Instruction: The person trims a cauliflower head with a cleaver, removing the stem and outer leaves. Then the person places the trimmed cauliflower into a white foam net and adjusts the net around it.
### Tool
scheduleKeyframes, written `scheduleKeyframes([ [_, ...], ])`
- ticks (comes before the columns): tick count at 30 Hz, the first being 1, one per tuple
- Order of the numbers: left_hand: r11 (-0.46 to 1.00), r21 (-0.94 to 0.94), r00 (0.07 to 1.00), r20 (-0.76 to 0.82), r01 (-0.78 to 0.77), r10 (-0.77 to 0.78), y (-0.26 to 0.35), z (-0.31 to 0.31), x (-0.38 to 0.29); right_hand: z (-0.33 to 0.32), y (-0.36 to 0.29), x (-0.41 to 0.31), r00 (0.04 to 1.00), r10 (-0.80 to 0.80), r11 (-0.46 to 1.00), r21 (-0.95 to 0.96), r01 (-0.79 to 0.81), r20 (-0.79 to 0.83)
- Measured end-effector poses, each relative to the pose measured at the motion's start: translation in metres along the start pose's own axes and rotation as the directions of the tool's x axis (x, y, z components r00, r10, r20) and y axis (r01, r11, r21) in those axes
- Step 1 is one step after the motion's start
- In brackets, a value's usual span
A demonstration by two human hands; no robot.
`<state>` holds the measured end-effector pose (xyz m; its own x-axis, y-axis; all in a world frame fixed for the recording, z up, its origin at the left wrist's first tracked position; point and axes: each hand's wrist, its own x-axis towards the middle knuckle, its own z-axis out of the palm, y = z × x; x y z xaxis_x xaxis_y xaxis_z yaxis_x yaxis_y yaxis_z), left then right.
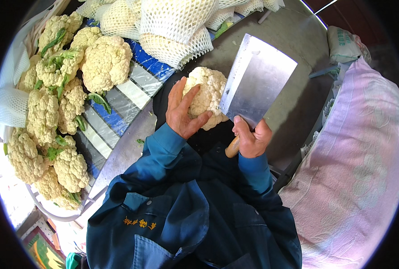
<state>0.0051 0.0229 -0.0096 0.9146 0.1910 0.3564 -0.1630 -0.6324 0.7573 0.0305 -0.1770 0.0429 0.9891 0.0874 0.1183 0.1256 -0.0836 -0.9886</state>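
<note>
A cauliflower head (208,92) rests in front of me over my lap, with my left hand (186,109) laid against its left side, fingers spread on the curds. My right hand (253,138) grips a broad cleaver (261,77) by its wooden handle and the base of the blade. The steel blade points up and away, its left edge close to the right side of the cauliflower; whether they touch I cannot tell. The stem of the cauliflower is hidden underneath.
Several loose cauliflowers (107,64) lie on a striped, plastic-covered table (135,90) at the left. Cauliflowers in white foam netting (176,20) are piled at the far edge. A pink cloth (351,175) covers something at the right, and a filled sack (344,43) stands beyond it.
</note>
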Motion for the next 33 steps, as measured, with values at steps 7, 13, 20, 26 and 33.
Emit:
scheduleKeyframes([
  [7, 1.000, 0.000, 1.000, -0.013, 0.009, -0.009, 0.001, 0.001, 0.000, 0.008, 0.008, 0.006, 0.899, -0.433, 0.851, -0.298, 0.432, 0.065],
  [13, 1.000, -0.009, 1.000, -0.015, -0.001, 0.001, -0.002, 0.002, -0.001, 0.005, 0.001, 0.000, 1.000, 0.019, 1.000, -0.010, -0.019, 0.011],
  [20, 1.000, -0.023, 1.000, -0.010, -0.005, 0.005, -0.002, 0.001, -0.002, 0.002, 0.007, 0.005, 0.952, 0.306, 0.841, 0.465, -0.278, 0.017],
  [26, 1.000, 0.002, 1.000, -0.009, -0.015, 0.015, -0.003, 0.001, -0.002, -0.002, 0.010, 0.005, 0.967, 0.254, 0.866, 0.450, -0.218, -0.019],
  [33, 1.000, -0.009, 1.000, -0.011, -0.011, 0.011, -0.001, 0.001, -0.002, -0.001, 0.010, 0.001, 0.973, 0.230, 0.901, 0.384, -0.201, -0.030],
])
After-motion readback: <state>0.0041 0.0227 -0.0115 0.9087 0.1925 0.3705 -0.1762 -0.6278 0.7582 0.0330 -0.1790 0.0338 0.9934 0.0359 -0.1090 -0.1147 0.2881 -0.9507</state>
